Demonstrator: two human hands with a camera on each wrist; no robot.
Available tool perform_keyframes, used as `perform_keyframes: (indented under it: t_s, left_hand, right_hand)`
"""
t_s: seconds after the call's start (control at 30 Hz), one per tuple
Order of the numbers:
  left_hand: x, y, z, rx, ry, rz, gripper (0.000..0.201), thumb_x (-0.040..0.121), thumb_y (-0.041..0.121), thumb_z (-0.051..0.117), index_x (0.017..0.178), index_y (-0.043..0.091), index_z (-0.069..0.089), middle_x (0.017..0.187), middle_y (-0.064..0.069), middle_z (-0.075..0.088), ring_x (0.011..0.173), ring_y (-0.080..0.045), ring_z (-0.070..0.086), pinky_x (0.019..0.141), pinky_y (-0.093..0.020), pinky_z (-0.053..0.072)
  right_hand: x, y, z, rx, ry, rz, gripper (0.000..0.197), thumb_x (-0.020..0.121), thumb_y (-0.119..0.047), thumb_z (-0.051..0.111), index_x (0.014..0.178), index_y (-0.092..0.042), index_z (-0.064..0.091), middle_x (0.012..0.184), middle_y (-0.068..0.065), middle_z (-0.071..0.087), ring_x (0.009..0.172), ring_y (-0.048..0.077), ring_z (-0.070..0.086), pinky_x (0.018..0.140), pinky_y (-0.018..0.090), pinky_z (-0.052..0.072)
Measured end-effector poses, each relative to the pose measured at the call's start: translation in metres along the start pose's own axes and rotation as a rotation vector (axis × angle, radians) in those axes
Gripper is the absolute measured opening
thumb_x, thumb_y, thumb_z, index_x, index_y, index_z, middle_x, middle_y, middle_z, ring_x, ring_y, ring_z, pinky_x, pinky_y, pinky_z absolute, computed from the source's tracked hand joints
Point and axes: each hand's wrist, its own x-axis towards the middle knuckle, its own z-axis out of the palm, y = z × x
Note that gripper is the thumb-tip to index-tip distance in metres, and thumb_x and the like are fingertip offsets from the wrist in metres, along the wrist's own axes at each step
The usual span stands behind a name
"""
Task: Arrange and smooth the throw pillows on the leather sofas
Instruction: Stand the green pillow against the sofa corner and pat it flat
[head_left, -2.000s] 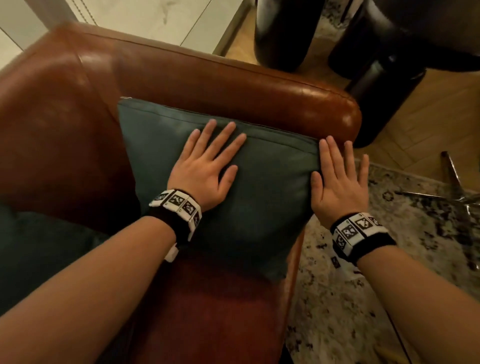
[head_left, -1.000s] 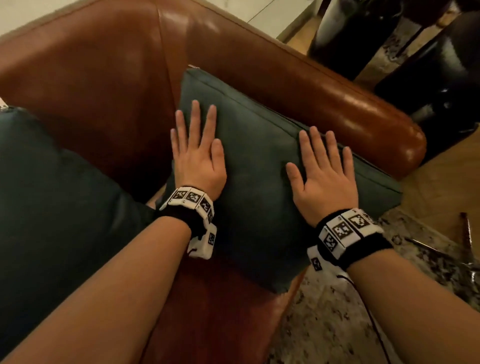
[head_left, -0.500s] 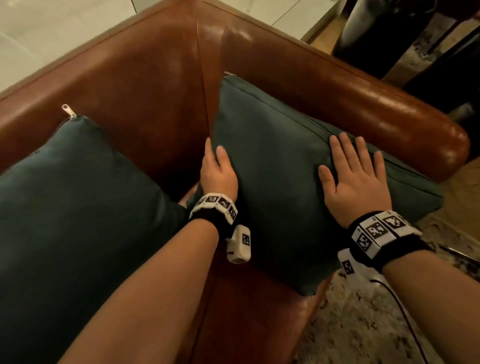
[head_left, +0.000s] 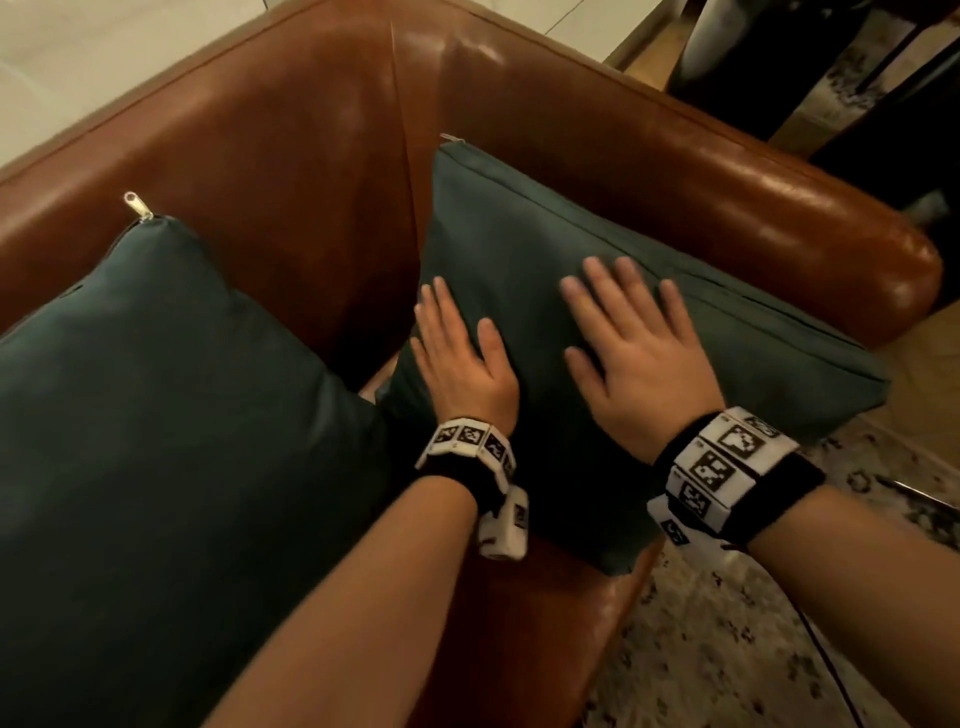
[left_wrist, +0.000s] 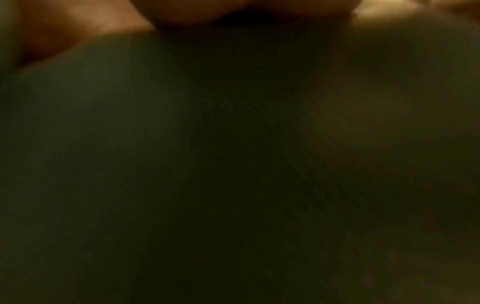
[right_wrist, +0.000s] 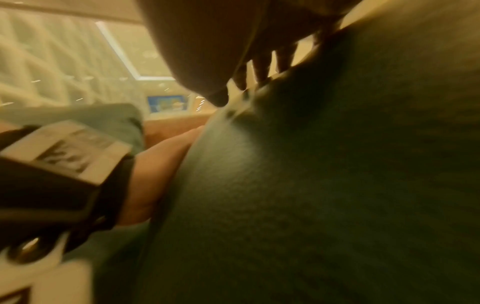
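While both palms are lying flat on fabric, nothing is being grasped.
Pillow being worked: dark teal square fabric throw pillow (head_left: 613, 249) is leaning against the sofa armrest, centre-right of the head view, zipper tab at its top corner, lower corner hanging past the seat's front edge.
Left hand: left hand (head_left: 460, 361) is pressing that pillow's left edge, centre of frame, fingers straight and together, some reaching past the edge, not clasping.
Right hand: right hand (head_left: 636, 358) is resting flat on the pillow face just right of the left hand, fingers spread and extended, blurred, not clasping.
Second pillow: matching dark teal throw pillow (head_left: 156, 415) is leaning on the backrest, left of frame, silver zipper pull up top, touching the first pillow low down.
Sofa: brown glossy leather sofa (head_left: 291, 156) is filling the upper half; the two pillows are sitting in its corner.
Floor: pale speckled rug (head_left: 727, 649) is lying lower right.
Wrist views: left is showing only dark fabric; right is showing blurred pillow fabric and fingers (right_wrist: 262, 70).
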Motion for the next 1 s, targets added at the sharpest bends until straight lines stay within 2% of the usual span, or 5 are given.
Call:
perform_keyframes:
  t_s: [0.3, 0.63, 0.7, 0.87, 1.0]
  left_hand:
    - [-0.022, -0.070, 0.009, -0.162, 0.064, -0.266, 0.059, 0.100, 0.040, 0.014, 0.155, 0.020, 0.024, 0.162, -0.002, 0.023, 0.150, -0.020, 0.019, 0.120, -0.034, 0.014]
    - [0.011, -0.072, 0.001, -0.331, -0.040, -0.608, 0.050, 0.108, 0.029, 0.014, 0.156, 0.016, 0.016, 0.164, -0.006, 0.014, 0.152, -0.021, 0.010, 0.123, -0.034, 0.006]
    - [0.011, -0.043, -0.017, -0.185, -0.018, -0.406, 0.053, 0.106, 0.034, 0.017, 0.157, 0.020, 0.013, 0.165, -0.004, 0.009, 0.152, -0.023, 0.004, 0.123, -0.036, 0.002]
    - [0.021, 0.055, -0.036, 0.275, -0.258, 0.680, 0.057, 0.100, 0.039, 0.027, 0.156, 0.027, 0.021, 0.165, 0.003, 0.006, 0.153, -0.026, -0.003, 0.123, -0.049, 0.001]
    - [0.046, 0.069, -0.014, 0.652, -0.456, 1.004, 0.059, 0.100, 0.046, 0.026, 0.156, 0.031, 0.016, 0.165, 0.001, 0.009, 0.152, -0.030, 0.001, 0.121, -0.054, 0.006]
  right_hand:
    - [0.017, 0.011, 0.015, -0.217, -0.044, -0.007, 0.064, 0.099, -0.063, 0.013, 0.154, -0.040, -0.008, 0.160, -0.016, -0.014, 0.151, 0.017, -0.012, 0.119, 0.057, -0.003]
    - [0.005, 0.018, 0.012, -0.109, -0.023, 0.106, 0.064, 0.099, -0.062, 0.013, 0.156, -0.036, -0.005, 0.164, -0.013, -0.006, 0.152, 0.018, -0.008, 0.122, 0.049, -0.001]
    - [-0.009, 0.030, 0.010, -0.064, -0.011, 0.219, 0.064, 0.099, -0.062, 0.010, 0.155, -0.037, -0.005, 0.164, -0.012, -0.004, 0.152, 0.018, -0.005, 0.122, 0.047, -0.004]
    - [-0.054, 0.070, 0.006, 0.082, 0.063, 0.621, 0.066, 0.099, -0.057, 0.006, 0.157, -0.025, 0.013, 0.165, -0.002, 0.013, 0.152, 0.019, 0.002, 0.122, 0.049, 0.000]
    - [-0.032, 0.018, 0.003, 0.142, 0.155, 0.452, 0.060, 0.101, -0.045, 0.023, 0.155, -0.021, 0.022, 0.163, -0.002, 0.020, 0.152, 0.019, 0.007, 0.122, 0.049, 0.002]
